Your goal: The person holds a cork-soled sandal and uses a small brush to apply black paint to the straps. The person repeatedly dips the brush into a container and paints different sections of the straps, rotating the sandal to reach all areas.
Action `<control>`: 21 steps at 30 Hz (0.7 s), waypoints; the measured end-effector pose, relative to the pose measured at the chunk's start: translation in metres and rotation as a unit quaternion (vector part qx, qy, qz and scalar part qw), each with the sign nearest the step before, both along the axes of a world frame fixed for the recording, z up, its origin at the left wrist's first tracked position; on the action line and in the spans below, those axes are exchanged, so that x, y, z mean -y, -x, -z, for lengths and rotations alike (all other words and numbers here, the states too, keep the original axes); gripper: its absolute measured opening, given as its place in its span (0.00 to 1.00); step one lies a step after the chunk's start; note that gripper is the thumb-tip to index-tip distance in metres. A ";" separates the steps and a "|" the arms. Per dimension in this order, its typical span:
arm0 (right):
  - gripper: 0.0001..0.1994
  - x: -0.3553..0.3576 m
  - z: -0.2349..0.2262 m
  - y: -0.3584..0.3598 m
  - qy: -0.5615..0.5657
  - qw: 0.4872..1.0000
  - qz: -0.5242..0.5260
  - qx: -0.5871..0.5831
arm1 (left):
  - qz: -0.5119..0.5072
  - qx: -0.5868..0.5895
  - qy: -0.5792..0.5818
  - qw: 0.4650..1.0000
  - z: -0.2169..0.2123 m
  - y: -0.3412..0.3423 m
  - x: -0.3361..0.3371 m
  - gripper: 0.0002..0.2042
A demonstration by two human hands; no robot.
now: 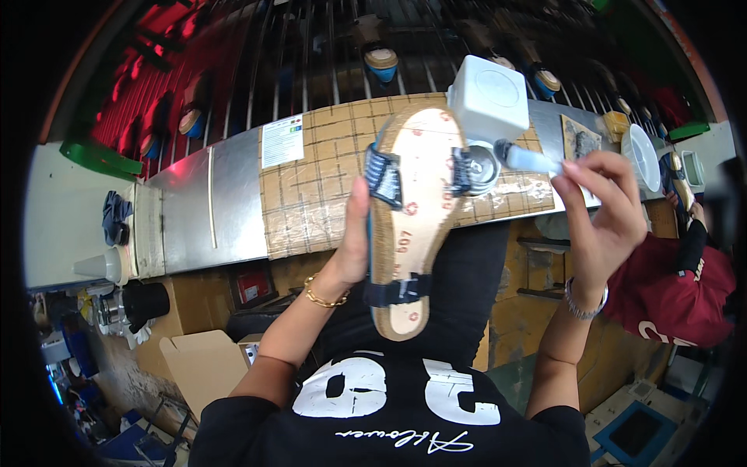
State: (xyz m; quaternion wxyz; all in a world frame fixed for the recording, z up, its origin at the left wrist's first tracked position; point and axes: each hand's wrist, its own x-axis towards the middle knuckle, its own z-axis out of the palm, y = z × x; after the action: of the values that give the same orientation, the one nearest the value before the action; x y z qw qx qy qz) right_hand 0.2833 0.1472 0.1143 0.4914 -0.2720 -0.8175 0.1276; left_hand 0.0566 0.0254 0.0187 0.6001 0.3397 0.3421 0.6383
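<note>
Tan sandal sole-up, left hand fingers clasping its edge, right hand fingers pinching brush handle beside it.

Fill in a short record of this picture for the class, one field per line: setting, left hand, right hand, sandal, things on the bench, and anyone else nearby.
setting: workbench with a metal top and a taped gridded cardboard pad
left hand: holds a sandal by its edge
right hand: pinches a pale blue brush handle
sandal: tan insole facing up, dark blue straps, heel toward the person
things on the bench: white square box, small round tin
nearby: another person in a dark red top at the right edge
</note>
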 end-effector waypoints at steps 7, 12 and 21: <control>0.14 0.046 -0.008 0.033 0.066 0.996 -0.055 -0.002 | -0.004 -0.011 -0.039 0.999 -0.031 -0.018 0.003 0.50; 0.14 0.044 -0.014 0.042 0.006 0.999 -0.041 -0.022 | -0.024 -0.102 -0.054 0.993 -0.037 -0.016 0.009 0.50; 0.15 0.049 -0.026 0.041 -0.048 0.999 0.006 -0.017 | -0.087 -0.199 -0.065 0.974 -0.038 -0.017 0.012 0.47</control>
State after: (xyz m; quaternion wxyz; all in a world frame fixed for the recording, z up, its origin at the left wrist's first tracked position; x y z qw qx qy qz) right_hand 0.2422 0.0987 0.1399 0.5185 -0.2512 -0.8124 0.0899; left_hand 0.0734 0.0138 0.0568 0.4395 0.4669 0.4406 0.6284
